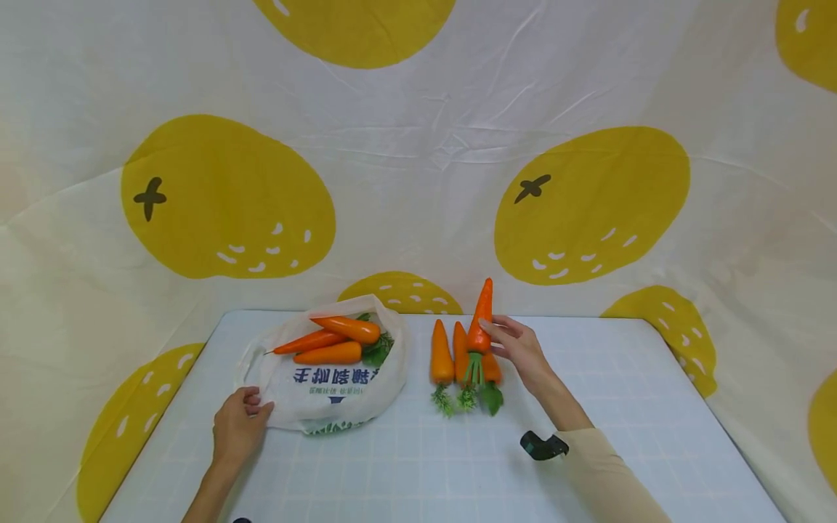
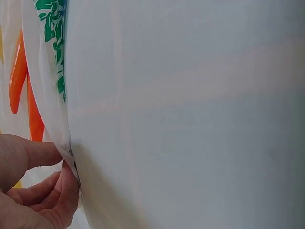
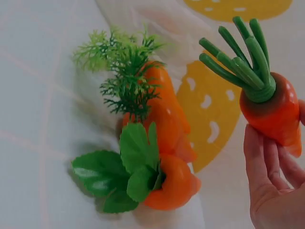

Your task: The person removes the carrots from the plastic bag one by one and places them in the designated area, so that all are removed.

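Note:
My left hand [image 1: 240,425] pinches the near left edge of a white bag [image 1: 277,407] with printed lettering, its thumb and finger on the rim in the left wrist view. Within the bag's rim lie several carrots, among them a lighter orange carrot [image 1: 330,354]. In my right hand [image 1: 523,352] is a red-orange carrot [image 3: 281,112] with short green stems, its tip pointing away from me. It is raised over a row of three carrots on the table: the left carrot [image 1: 441,356], the middle carrot [image 1: 460,349] and a leafy-topped carrot [image 3: 171,186], partly hidden in the head view.
The table [image 1: 405,472] has a pale checked cover. Behind it hangs a white cloth [image 1: 405,218] printed with large yellow fruit. A black band [image 1: 544,445] sits at my right wrist, by a beige sleeve [image 1: 608,472].

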